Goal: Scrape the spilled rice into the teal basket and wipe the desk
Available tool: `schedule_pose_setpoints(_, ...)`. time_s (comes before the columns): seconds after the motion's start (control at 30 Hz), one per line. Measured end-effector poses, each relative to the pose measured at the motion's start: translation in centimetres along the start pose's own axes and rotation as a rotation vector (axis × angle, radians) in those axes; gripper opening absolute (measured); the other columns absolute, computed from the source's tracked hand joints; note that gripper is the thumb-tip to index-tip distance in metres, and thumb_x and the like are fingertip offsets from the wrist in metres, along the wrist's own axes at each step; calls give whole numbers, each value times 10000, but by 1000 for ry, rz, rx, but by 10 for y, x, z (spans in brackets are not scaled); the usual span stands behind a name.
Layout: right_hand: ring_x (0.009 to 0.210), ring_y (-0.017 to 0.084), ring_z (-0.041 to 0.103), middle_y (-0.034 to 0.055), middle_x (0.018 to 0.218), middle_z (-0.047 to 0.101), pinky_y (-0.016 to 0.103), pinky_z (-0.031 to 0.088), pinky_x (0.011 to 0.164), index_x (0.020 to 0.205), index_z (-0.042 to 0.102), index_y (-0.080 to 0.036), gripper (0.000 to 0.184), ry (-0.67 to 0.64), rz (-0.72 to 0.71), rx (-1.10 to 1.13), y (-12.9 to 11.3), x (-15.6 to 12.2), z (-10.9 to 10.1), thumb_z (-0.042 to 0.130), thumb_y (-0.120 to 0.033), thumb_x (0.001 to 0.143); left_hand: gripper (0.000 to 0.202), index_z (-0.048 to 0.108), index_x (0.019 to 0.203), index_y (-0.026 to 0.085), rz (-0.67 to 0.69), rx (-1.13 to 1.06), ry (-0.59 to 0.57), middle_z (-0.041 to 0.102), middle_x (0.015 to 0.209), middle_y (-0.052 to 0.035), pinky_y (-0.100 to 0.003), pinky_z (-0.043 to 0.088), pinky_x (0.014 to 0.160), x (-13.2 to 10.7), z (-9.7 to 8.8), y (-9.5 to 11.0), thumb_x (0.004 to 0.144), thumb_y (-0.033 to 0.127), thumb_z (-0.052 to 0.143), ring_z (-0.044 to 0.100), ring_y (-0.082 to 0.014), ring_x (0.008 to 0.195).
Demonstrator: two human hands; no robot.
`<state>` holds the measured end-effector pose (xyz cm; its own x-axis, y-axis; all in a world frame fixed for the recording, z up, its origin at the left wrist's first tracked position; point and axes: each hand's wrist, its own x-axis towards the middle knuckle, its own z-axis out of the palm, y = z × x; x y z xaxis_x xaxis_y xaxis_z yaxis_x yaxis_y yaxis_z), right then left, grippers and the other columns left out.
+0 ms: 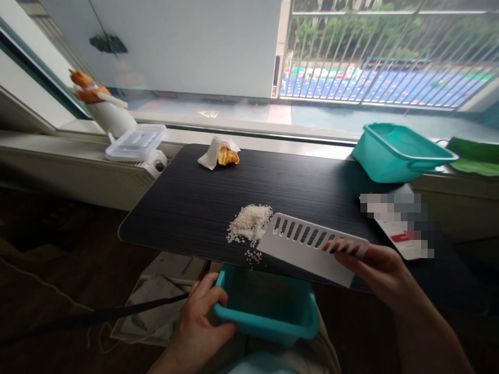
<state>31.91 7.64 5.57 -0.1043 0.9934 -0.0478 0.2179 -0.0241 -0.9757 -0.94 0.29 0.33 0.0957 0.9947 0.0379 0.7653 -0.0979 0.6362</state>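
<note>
My right hand (376, 267) grips a white slotted plastic scraper (307, 246), fingers showing through its slots. The scraper's left end touches a small pile of white rice grains (249, 224) on the black table (195, 202), near its front edge. A few grains lie right at the edge. My left hand (200, 317) is closed on the rim of a teal plastic basin (268, 306) held just below the table edge, under the rice.
A second teal basin (397, 153) stands at the table's far right. A crumpled tissue with an orange item (218, 153) lies at the back. A clear lidded box (136, 141) sits on a white appliance at left. A card (401, 234) lies at right. A black strap (97, 314) runs below.
</note>
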Motion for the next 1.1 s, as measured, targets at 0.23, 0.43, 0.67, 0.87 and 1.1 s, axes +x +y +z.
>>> schedule_pose_setpoints(0.23,850,283,746,62,905,803,327,619,749,861,820,-252,230,47,107,-3,-6,-9,-2,773,-452,756,156,531,622,210,-12,-7,-21,635,965,-35,-313,486,799,1,1,0,588,120,653,631,-227,910)
schedule_pose_setpoints(0.43,826,270,749,59,884,804,293,615,725,839,824,-252,233,10,154,28,-10,-13,-2,786,-459,739,150,522,631,209,-39,-48,-45,613,953,-29,-304,483,786,1,1,0,607,121,640,602,-214,897)
schedule_pose_setpoints(0.67,853,292,750,63,893,804,318,622,736,846,827,-259,267,64,90,16,-5,-9,0,793,-491,718,146,546,632,208,-36,-32,-10,620,985,-45,-337,483,813,-2,3,-5,581,123,655,611,-242,932)
schedule_pose_setpoints(0.87,798,261,754,56,875,805,275,613,691,861,827,-258,221,11,118,24,-2,-7,4,778,-445,755,147,539,619,206,-42,-49,-16,632,1009,-52,-315,497,785,-1,2,-3,585,119,653,615,-242,939)
schedule_pose_setpoints(1.1,838,246,749,56,913,803,254,604,715,893,821,-261,175,-61,56,53,3,-1,5,754,-391,796,141,553,639,207,-22,-49,5,627,1034,-49,-313,496,798,-2,2,-5,585,116,647,614,-238,955)
